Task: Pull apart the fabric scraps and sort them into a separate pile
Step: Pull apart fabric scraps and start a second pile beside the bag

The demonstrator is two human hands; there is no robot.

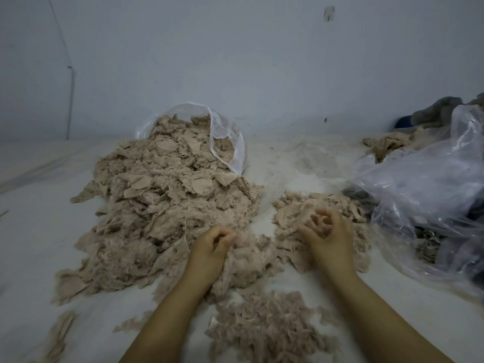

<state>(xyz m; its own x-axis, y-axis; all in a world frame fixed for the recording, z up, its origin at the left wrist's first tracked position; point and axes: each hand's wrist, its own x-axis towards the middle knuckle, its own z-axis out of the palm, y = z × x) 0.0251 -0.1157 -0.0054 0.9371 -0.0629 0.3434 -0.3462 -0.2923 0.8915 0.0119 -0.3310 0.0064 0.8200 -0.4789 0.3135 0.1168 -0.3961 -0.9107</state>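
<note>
A large heap of beige fuzzy fabric scraps (162,195) spills from a clear plastic bag (225,137) across the white floor. A smaller pile of scraps (296,208) lies to its right. My left hand (212,250) has its fingers curled, pinching a scrap at the near edge of the large heap. My right hand (327,234) rests on the smaller pile, fingers curled round a scrap. Between the two hands lies a clump of scraps (256,260).
More loose scraps (264,328) lie near me between my forearms. A crumpled clear plastic bag (429,189) with dark contents sits at the right. Grey cloth (440,111) lies behind it. A pale wall (235,61) closes off the back.
</note>
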